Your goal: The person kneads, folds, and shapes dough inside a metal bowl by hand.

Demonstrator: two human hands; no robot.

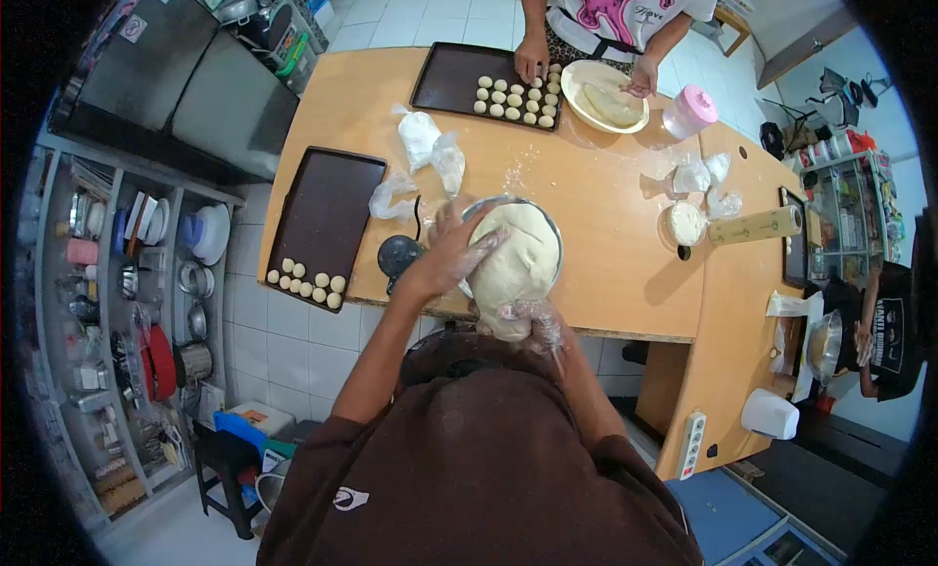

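mid-frame, pale rounded dough (pixel 520 251) is seemingly being squeezed, steadied by spread left hand (pixel 461 248), clasped by right hand (pixel 541 326); firmness seems needed.

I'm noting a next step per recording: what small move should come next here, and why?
Perhaps pinch off a small piece with the right hand: it is at the narrow end of the dough bulging past the bowl, while the left hand lies against the dough's side. The nearer tray holds dough balls at one end only.
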